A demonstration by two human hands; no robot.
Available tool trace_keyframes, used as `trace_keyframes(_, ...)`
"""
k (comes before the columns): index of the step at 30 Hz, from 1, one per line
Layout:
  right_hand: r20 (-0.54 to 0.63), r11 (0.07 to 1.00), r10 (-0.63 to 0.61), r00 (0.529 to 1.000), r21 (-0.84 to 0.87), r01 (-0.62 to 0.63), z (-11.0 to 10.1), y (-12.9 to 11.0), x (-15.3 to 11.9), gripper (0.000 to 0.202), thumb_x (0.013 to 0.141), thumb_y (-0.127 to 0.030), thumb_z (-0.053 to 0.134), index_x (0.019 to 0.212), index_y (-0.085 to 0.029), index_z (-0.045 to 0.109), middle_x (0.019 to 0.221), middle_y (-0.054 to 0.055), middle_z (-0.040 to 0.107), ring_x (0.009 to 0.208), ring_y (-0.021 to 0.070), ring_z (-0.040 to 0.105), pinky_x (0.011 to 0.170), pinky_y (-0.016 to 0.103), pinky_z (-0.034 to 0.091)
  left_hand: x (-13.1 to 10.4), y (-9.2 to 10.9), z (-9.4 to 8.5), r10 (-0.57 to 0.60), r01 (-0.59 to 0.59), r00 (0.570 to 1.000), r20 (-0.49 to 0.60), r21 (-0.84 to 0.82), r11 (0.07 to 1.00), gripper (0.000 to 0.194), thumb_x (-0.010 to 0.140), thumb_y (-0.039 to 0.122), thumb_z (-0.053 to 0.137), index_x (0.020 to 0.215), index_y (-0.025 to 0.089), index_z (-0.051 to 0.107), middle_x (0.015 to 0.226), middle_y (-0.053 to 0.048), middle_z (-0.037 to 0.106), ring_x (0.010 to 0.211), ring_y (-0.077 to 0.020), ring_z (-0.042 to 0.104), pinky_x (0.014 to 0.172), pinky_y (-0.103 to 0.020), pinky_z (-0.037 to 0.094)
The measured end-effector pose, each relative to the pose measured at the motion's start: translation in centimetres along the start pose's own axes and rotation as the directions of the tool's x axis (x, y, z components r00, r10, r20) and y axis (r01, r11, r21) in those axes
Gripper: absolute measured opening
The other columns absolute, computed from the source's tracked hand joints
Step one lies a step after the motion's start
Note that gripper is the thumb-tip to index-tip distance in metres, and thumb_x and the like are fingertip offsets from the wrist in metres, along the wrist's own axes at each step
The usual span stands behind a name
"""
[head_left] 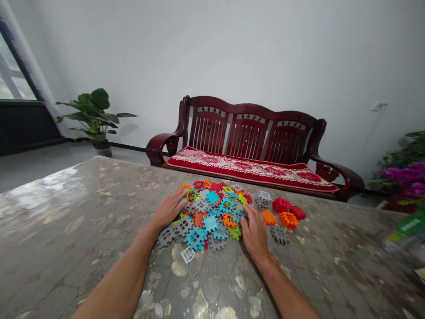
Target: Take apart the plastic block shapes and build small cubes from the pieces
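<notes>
A heap of flat interlocking plastic pieces [210,223] in blue, grey, orange, red and green spreads over the table. At its left edge rests my left hand [169,208], fingers extended and touching the pieces. My right hand [255,228] lies against the heap's right edge, its fingers apart and nothing gripped. A white window-shaped piece [187,254] sits at the near edge of the heap. Right of my right hand are small separate groups: grey pieces [263,199], red pieces [281,204], an orange piece [268,217], orange pieces [289,220] and a dark grey piece [280,235].
The patterned table [99,212] extends to both sides. Behind it stands a dark red wooden bench [247,128] with a red floral cover. A potted plant [96,113] is at the back left. Purple flowers [407,175] and a blurred green item [411,223] are at the right.
</notes>
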State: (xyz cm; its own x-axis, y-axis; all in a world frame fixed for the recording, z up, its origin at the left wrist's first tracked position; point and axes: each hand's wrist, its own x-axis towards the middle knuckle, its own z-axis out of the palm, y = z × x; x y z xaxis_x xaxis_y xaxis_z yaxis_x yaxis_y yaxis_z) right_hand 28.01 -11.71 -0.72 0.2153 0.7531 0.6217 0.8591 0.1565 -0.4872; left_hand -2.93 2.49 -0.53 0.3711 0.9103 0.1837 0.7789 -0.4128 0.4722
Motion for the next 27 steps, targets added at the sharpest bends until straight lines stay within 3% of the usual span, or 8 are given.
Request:
trace_keyframes(9,-0.073,0.991,0.135,0.988,0.000,-0.135,0.8,1.2,-0.4,0.045,0.090,-0.031,0.046,0.132,-0.018,0.055,0.134,0.014,0.058,0.125,0.0297,0.049,0.106,0.052,0.035,-0.2,1.0,-0.1,0.070,-0.069,0.997,0.015,-0.037,0.997,0.058,0.096,0.051,0.030,0.139,0.022,0.055,0.147,-0.007,0.053,0.137,-0.0243,0.045,0.116,-0.043,0.029)
trace_keyframes(13,-0.055,0.958,0.223,0.973,0.197,-0.209,1.5,1.9,-0.5,0.044,0.087,-0.032,0.048,0.128,-0.018,0.058,0.129,0.013,0.062,0.121,0.0272,0.053,0.106,0.049,0.038,-0.1,1.0,-0.2,0.063,-0.063,0.998,0.004,-0.062,0.996,0.056,0.095,0.050,0.032,0.138,0.023,0.057,0.145,-0.006,0.055,0.134,-0.0240,0.048,0.115,-0.042,0.032)
trace_keyframes(20,0.035,0.796,0.319,0.947,0.532,-0.287,1.7,0.9,-0.9,0.041,0.087,-0.032,0.049,0.124,-0.018,0.061,0.129,0.011,0.064,0.119,0.0238,0.058,0.104,0.042,0.044,0.1,0.9,-0.2,0.046,-0.049,0.999,-0.028,-0.110,0.993,0.059,0.093,0.051,0.030,0.134,0.020,0.060,0.141,-0.006,0.058,0.132,-0.0243,0.051,0.115,-0.040,0.033)
trace_keyframes(27,-0.089,0.874,0.350,0.933,0.389,-0.290,0.0,1.8,0.2,0.040,0.081,-0.029,0.047,0.115,-0.017,0.065,0.120,0.010,0.066,0.115,0.0246,0.057,0.105,0.044,0.039,0.3,0.5,0.1,0.007,-0.015,0.998,-0.055,-0.143,0.990,0.060,0.093,0.051,0.028,0.129,0.018,0.063,0.137,-0.007,0.062,0.128,-0.0236,0.054,0.114,-0.037,0.035)
